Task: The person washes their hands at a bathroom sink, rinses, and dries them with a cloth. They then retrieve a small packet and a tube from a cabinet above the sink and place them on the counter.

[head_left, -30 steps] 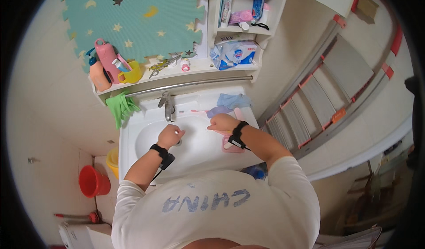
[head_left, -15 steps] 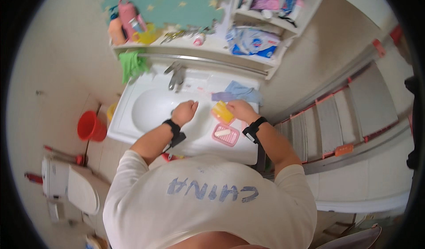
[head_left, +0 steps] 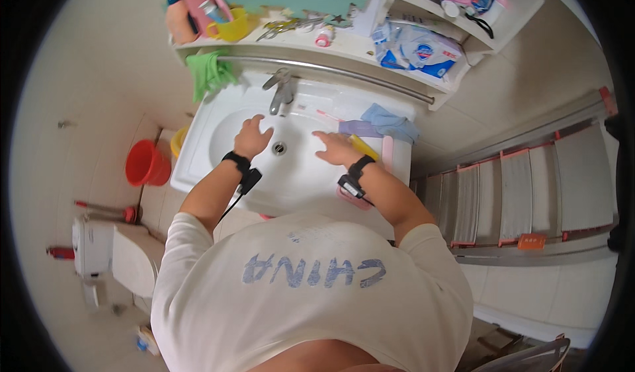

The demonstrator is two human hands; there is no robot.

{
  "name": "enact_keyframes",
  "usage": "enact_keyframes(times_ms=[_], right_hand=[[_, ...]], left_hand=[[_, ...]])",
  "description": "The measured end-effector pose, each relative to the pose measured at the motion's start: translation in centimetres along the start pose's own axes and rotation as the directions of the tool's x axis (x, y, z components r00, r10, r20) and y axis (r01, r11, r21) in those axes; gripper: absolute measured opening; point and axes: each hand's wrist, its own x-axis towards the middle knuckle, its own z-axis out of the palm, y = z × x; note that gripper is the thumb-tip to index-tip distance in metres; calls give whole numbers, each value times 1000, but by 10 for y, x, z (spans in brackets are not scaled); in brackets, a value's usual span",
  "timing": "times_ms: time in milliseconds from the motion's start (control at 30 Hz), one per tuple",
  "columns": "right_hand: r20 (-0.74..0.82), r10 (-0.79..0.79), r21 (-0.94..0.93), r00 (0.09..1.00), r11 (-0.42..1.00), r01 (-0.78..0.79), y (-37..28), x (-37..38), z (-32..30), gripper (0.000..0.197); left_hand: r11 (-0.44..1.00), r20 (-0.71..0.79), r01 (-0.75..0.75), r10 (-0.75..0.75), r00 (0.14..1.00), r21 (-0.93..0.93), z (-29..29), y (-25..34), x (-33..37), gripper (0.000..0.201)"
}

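Observation:
My left hand [head_left: 251, 138] hovers over the left side of the white sink basin [head_left: 221, 130], fingers spread and holding nothing. To the right of the drain [head_left: 279, 148], my right hand [head_left: 336, 148] is also open, fingers stretched toward the basin. Behind its wrist lies a yellow block-like item [head_left: 364, 146], partly covered. A pink tray [head_left: 355, 199] shows below that wrist, mostly hidden; its contents cannot be seen. The grey faucet [head_left: 282, 93] stands at the back of the basin, beyond both hands. Each wrist wears a black strap with a small box.
Folded purple [head_left: 359, 128] and blue [head_left: 391, 122] cloths lie at the counter's back right. A green cloth [head_left: 210, 74] hangs from the metal rail [head_left: 331, 78]. Above, a shelf holds bottles, a yellow cup [head_left: 231, 27] and scissors. A red bucket [head_left: 147, 163] stands left; a ladder [head_left: 516, 187] leans right.
My right hand has left the yellow item and moved left over the basin. My left hand has moved left and away from me. Both closed hands have opened, and the view has shifted.

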Motion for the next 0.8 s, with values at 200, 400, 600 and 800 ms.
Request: enact_keyframes(times_ms=[200, 400, 600, 800], right_hand=[[-179, 164, 262, 970, 958, -114, -1, -1, -20, 28], [-751, 240, 205, 616, 970, -128, 41, -48, -144, 15], [-899, 58, -25, 435, 983, -184, 53, -79, -251, 24], [-851, -214, -327, 480, 930, -166, 65, -56, -302, 38]], left_hand=[[988, 270, -126, 145, 952, -85, 2, -12, 17, 45], [949, 316, -194, 269, 910, -249, 10, 24, 16, 35], [905, 281, -215, 329, 902, -367, 14, 65, -11, 41], [911, 253, -279, 359, 898, -303, 7, 74, -28, 39]])
